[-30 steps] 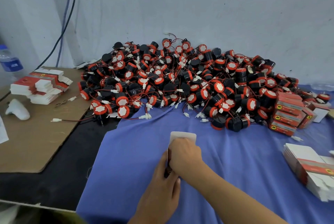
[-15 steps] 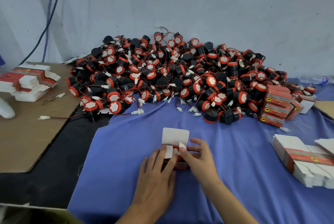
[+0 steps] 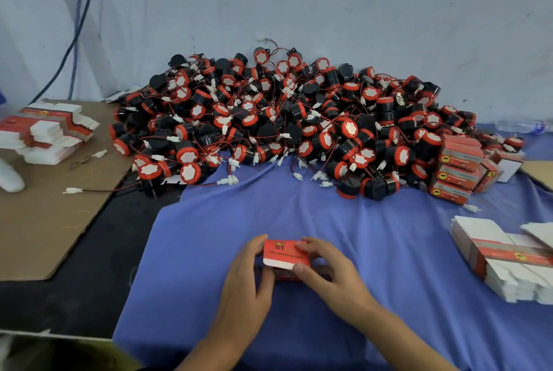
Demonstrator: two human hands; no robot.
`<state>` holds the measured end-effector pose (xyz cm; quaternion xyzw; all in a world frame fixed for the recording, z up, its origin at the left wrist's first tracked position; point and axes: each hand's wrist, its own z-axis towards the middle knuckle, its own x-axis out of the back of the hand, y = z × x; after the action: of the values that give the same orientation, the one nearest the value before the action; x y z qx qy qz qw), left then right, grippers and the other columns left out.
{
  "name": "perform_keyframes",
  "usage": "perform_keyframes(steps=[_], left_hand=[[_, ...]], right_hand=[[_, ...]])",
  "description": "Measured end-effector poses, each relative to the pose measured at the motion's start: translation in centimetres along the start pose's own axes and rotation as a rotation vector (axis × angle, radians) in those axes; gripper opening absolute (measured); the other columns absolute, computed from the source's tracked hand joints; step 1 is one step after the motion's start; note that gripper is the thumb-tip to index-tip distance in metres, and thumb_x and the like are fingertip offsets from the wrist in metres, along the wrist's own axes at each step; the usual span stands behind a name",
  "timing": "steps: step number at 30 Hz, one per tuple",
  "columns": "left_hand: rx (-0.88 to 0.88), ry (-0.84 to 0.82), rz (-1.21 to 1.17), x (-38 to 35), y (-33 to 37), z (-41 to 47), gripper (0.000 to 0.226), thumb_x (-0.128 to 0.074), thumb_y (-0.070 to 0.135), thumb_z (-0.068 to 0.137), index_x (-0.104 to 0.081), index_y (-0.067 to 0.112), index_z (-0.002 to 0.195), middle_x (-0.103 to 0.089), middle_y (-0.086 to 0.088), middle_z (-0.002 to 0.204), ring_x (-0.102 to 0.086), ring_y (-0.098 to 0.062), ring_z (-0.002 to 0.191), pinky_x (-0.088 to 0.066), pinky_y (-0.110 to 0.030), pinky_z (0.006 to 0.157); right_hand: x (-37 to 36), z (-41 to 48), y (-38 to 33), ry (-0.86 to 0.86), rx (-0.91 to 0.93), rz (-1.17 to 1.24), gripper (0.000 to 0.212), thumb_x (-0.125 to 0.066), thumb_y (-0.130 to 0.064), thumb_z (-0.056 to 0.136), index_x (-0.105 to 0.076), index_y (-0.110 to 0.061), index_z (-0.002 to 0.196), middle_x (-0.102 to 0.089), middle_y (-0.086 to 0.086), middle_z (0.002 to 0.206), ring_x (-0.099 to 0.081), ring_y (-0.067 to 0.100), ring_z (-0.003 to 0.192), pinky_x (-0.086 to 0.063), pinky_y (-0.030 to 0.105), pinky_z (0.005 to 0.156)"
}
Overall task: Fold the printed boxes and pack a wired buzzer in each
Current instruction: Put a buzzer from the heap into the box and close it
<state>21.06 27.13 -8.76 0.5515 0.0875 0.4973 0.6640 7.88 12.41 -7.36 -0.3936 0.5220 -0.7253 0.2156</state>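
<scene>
A small red printed box stands on the blue cloth near the front middle, its red lid flap folded down over the top. My left hand grips the box's left side, thumb at the top edge. My right hand holds the right side, fingers on the lid and thumb at its white front edge. Behind lies a big heap of black-and-red wired buzzers with white connectors. What is inside the box is hidden.
Flat unfolded boxes are stacked at the right, more flat boxes at the left on brown cardboard. Several closed red boxes are piled at the heap's right end. A white object lies far left. Wall behind.
The white lid flap that stood open has been folded down, so the red printed face now shows on top. Both hands shifted to the box's sides.
</scene>
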Motion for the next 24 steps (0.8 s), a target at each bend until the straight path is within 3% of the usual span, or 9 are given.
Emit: perform_keyframes(steps=[2,5,6,8,11,16,22,24], left_hand=[[-0.051,0.014,0.033,0.0,0.0,-0.1,0.037,-0.061,0.014,0.089,-0.064,0.023,0.125,-0.051,0.01,0.133,-0.057,-0.007,0.119,-0.049,-0.023,0.098],[0.005,-0.029,-0.013,0.4,0.0,-0.3,0.033,-0.066,0.021,0.084,-0.066,0.026,0.117,-0.032,0.012,0.148,-0.051,-0.001,0.125,-0.042,-0.008,0.097],[0.013,-0.061,-0.025,0.4,-0.1,-0.4,0.032,-0.067,0.019,0.088,-0.064,0.028,0.119,-0.033,0.015,0.152,-0.049,0.0,0.129,-0.042,-0.009,0.1],[0.028,-0.093,-0.031,0.5,-0.3,-0.3,0.037,-0.069,0.014,0.093,-0.061,0.028,0.126,-0.048,0.016,0.148,-0.052,-0.005,0.13,-0.046,-0.025,0.107],[0.025,-0.085,-0.059,0.6,0.0,-0.1,0.038,-0.068,0.015,0.097,-0.06,0.027,0.132,-0.063,0.018,0.13,-0.063,-0.007,0.116,-0.053,-0.036,0.099],[-0.019,-0.065,-0.051,0.9,0.4,-0.3,0.042,-0.069,0.017,0.096,-0.06,0.032,0.135,-0.061,0.019,0.121,-0.063,-0.005,0.109,-0.054,-0.022,0.091],[-0.045,-0.047,-0.027,0.9,0.5,-0.4,0.027,-0.071,0.02,0.094,-0.066,0.035,0.116,-0.062,0.015,0.11,-0.063,-0.002,0.104,-0.047,-0.008,0.083],[-0.054,-0.045,-0.022,0.8,0.5,-0.5,0.023,-0.069,0.021,0.095,-0.065,0.035,0.113,-0.061,0.015,0.109,-0.062,-0.001,0.105,-0.046,-0.007,0.081]], right_hand=[[-0.3,-0.3,0.3,0.034,0.047,-0.046,0.042,-0.072,-0.053,0.085,-0.065,-0.039,0.124,-0.054,-0.031,0.135,-0.062,0.005,0.119,-0.052,0.018,0.093],[-0.6,-0.6,0.9,0.059,0.127,-0.192,0.044,-0.069,-0.048,0.091,-0.058,-0.038,0.133,-0.055,-0.028,0.134,-0.061,0.004,0.119,-0.05,0.017,0.095],[-0.6,-0.7,1.0,0.058,0.132,-0.246,0.047,-0.068,-0.049,0.093,-0.054,-0.038,0.137,-0.055,-0.029,0.132,-0.06,0.004,0.119,-0.049,0.016,0.095],[-0.6,-1.0,1.0,0.068,0.118,-0.316,0.055,-0.064,-0.053,0.095,-0.048,-0.038,0.145,-0.054,-0.03,0.13,-0.057,0.001,0.119,-0.045,0.011,0.096],[-0.6,-1.5,0.8,0.096,0.138,-0.373,0.057,-0.054,-0.062,0.096,-0.048,-0.034,0.146,-0.053,-0.028,0.131,-0.056,0.001,0.12,-0.042,0.01,0.098],[-0.6,-1.7,0.1,0.114,0.194,-0.421,0.045,-0.051,-0.056,0.099,-0.059,-0.03,0.135,-0.056,-0.025,0.126,-0.056,-0.001,0.118,-0.044,0.012,0.097],[-0.7,-1.9,0.4,0.172,0.225,-0.412,0.041,-0.053,-0.05,0.099,-0.069,-0.026,0.128,-0.062,-0.015,0.128,-0.058,0.002,0.12,-0.05,0.023,0.099],[-0.8,-2.0,0.4,0.191,0.244,-0.42,0.04,-0.055,-0.05,0.099,-0.07,-0.026,0.127,-0.059,-0.014,0.133,-0.056,0.003,0.123,-0.049,0.021,0.1]])
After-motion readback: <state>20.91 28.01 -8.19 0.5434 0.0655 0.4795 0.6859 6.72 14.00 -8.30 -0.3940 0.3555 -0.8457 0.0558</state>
